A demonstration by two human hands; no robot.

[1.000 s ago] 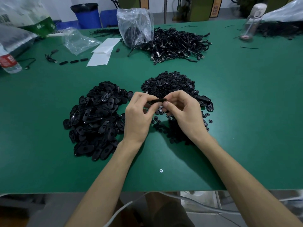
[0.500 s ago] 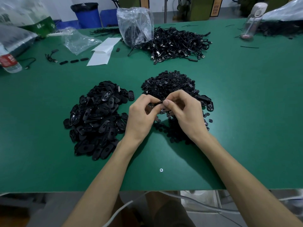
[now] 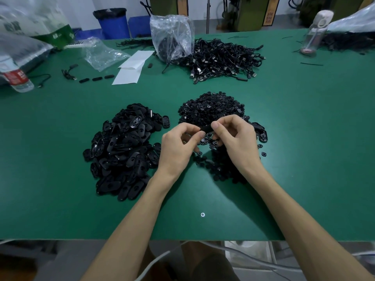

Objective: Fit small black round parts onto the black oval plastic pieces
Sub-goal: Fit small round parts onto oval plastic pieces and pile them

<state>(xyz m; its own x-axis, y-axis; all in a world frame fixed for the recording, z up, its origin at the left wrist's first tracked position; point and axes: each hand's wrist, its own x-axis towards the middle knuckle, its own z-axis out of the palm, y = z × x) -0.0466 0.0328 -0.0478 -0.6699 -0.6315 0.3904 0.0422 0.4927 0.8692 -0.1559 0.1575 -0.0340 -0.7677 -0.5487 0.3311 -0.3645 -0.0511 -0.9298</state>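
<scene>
Hands meet just above the near edge of the heap of round parts (image 3: 211, 110), over the green tabletop (image 3: 304, 159). Between them is one black oval piece (image 3: 206, 129), seen edge-on and lifted clear of the surface. The right hand (image 3: 237, 138) pinches one end, thumb on top and curled fingers beneath. The left hand (image 3: 178, 145) pinches the other end with thumb and forefinger, its other fingers loosely curled. Whether a round part already sits between the fingertips is too small to tell. The pile of oval pieces (image 3: 123, 151) lies to the left, apart from the heap.

The likeliest slip is the small part going in crooked: pressed off-centre, it could seat at a tilt or pop back out. Held only by its ends, the oval piece could also twist under the push. Anything dropped here would land among identical black bits and be hard to find again.
</scene>
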